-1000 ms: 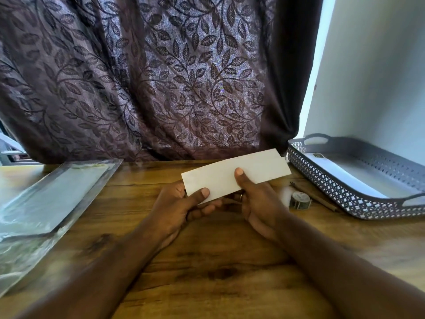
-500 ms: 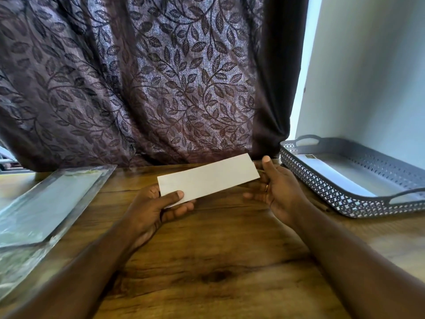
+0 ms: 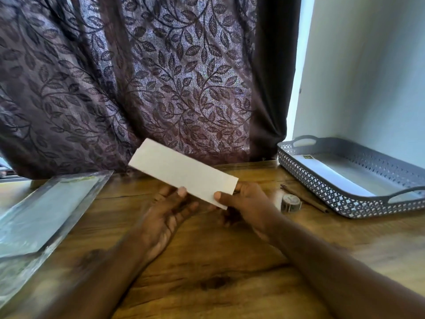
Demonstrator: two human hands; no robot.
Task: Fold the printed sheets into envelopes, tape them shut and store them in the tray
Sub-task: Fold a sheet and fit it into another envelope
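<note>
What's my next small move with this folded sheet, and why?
Probably set the folded sheet down and reach for the tape roll: the right hand pinches the sheet's end, no tape shows on it, and the roll lies beside that hand.

Daylight enters through a bright strip [image 3: 300, 65] beside the dark curtain [image 3: 161, 77], washing the wall [image 3: 368, 65] pale blue. The wooden bench [image 3: 218, 261] is softly lit. Glare whitens the plastic sleeve [image 3: 46, 203]. The left hand [image 3: 167, 210] is blurred. Edges bend outward.
</note>
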